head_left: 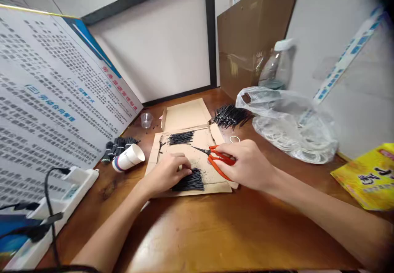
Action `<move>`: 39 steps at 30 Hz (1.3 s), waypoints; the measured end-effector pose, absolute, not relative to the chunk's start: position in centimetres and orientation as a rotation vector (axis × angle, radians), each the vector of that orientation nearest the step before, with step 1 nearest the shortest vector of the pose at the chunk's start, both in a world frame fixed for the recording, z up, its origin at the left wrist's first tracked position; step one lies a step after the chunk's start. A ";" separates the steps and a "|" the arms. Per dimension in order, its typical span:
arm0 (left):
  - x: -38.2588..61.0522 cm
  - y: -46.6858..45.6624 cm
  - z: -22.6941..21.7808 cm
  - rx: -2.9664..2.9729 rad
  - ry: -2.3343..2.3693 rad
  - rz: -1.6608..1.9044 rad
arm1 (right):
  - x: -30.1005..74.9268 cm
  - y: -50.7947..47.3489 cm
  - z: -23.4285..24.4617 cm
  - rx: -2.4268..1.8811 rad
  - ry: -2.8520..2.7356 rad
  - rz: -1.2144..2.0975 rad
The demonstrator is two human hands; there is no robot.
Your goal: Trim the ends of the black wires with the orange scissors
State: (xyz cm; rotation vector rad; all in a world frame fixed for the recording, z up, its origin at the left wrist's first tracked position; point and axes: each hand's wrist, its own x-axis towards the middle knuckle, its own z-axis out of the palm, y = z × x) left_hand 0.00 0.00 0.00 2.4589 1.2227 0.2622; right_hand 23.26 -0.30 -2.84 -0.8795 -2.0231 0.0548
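My right hand (246, 164) is wrapped round the handles of orange-handled scissors (222, 168). Their dark, narrow blades point left over the cardboard (212, 156), and the tips look close together. My left hand (169, 171) has curled fingers at the left end of a row of short black wire-like pieces (194, 181), near the cardboard's front edge. Its fingertips touch these pieces and partly hide them. A second row of black pieces (181, 137) lies further back on the same cardboard, with the scissor tips just in front of it.
Behind to the right lie a heap of black pieces (230, 116), a white ring (234, 139) and a clear bag (289, 133) of white loops. A bottle (277, 66) stands behind. On the left are a tipped paper cup (129, 158), black bundles (113, 146), a plastic cup (147, 120) and a power strip (74, 187).
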 end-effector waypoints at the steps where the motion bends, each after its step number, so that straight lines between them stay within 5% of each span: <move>1: 0.0 0.0 -0.1 2.465 1.220 0.257 | 23.2 -0.1 -2.8 -0.879 -2.021 0.046; 15: 0.2 -1.3 2.4 2.019 1.251 0.736 | 23.3 -0.5 -2.0 -0.869 -2.067 0.319; 39: 0.2 -1.7 1.9 2.052 1.071 0.780 | 23.2 -0.9 -2.0 -0.765 -2.127 0.197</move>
